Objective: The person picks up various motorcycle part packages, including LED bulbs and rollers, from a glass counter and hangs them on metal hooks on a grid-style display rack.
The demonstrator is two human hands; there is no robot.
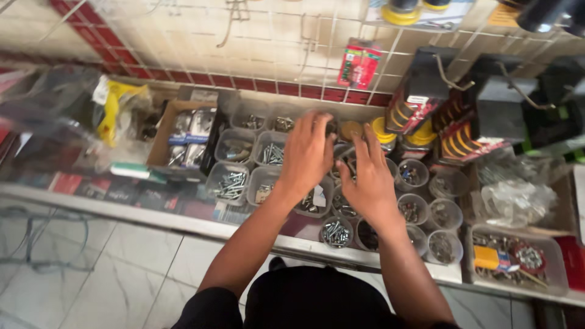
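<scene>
Both my hands reach over a cluster of small clear plastic tubs of screws and bolts on a counter. My left hand (308,152) hovers palm down, fingers spread, above the square tubs (270,150) near the back. My right hand (367,180) lies beside it over the round cups (336,233), fingers pointing away and slightly curled. What lies under either palm is hidden, and I cannot tell if a finger pinches anything.
A cardboard box (159,137) of packaged parts and a yellow-tagged clear bag (119,109) sit at the left. Hanging red packets (359,64) and striped hardware packs (420,100) line the tiled wall. A rectangular tub (518,262) of mixed hardware stands at the right, near clear plastic bags (518,195).
</scene>
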